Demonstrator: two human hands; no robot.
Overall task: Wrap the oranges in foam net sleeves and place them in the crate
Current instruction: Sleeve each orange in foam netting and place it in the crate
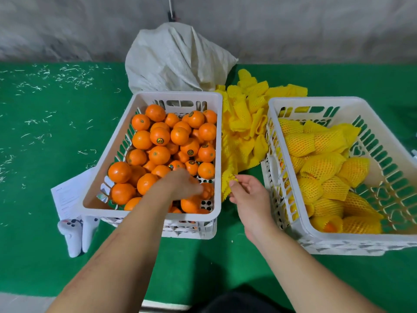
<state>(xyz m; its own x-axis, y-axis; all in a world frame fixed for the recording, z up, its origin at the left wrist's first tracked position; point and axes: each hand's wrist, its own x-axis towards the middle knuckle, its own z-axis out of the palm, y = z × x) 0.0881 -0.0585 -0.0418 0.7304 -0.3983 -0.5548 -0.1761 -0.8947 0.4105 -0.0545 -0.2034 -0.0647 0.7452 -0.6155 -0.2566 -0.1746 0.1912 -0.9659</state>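
- The left hand (180, 184) reaches into the near end of the left crate (108, 207); its fingers curl down over an orange (207, 190) by the near right corner, seemingly closing on it, though blur hides the exact grip.
- The right hand (244, 190) hovers over the green bench (203, 267) between the two crates, thumb and forefinger pinching the near end of a yellow foam sleeve (228, 182).
- That sleeve is the closest piece of the sleeve pile (243, 123), which runs back along the gap between the crates.
- The loose oranges (171, 143) fill the left crate; the right crate (291, 231) holds wrapped oranges (322, 168).
- Handling, as a judgement: an orange is firm, round and fairly weighty with smooth skin, so a wrap of the whole hand around its middle suits it. The sleeve is feather-light, soft and stretchy; hold it at the open rim so it can be spread over the fruit.
- A white game controller (74, 236) and a sheet of paper (67, 195) lie left of the crate.
- A pale sack (173, 59) stands at the back against the wall.
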